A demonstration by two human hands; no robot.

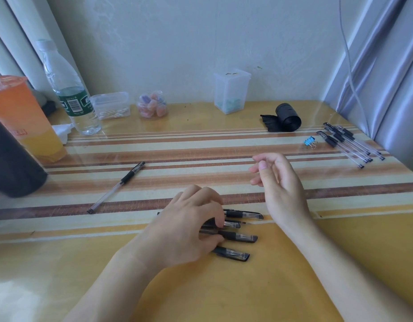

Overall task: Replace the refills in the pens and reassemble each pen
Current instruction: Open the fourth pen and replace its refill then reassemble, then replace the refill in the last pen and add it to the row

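Observation:
Several black capped pens [241,237] lie side by side near the front middle of the table. My left hand [189,224] rests on them, its fingertips pinching one pen [233,224] in the middle of the row. My right hand [277,182] hovers above the table just right of the row, fingers loosely curled and holding nothing. One single pen [117,187] lies diagonally to the left. At the far right a bundle of several clear pens [349,142] lies together.
An orange drink cup [22,117] and a dark cylinder [12,163] stand at the left edge, with a water bottle [68,89] behind. Small plastic tubs [112,105], a tall clear box [231,91], a black bag roll [286,117] and a blue binder clip [309,141] sit further back.

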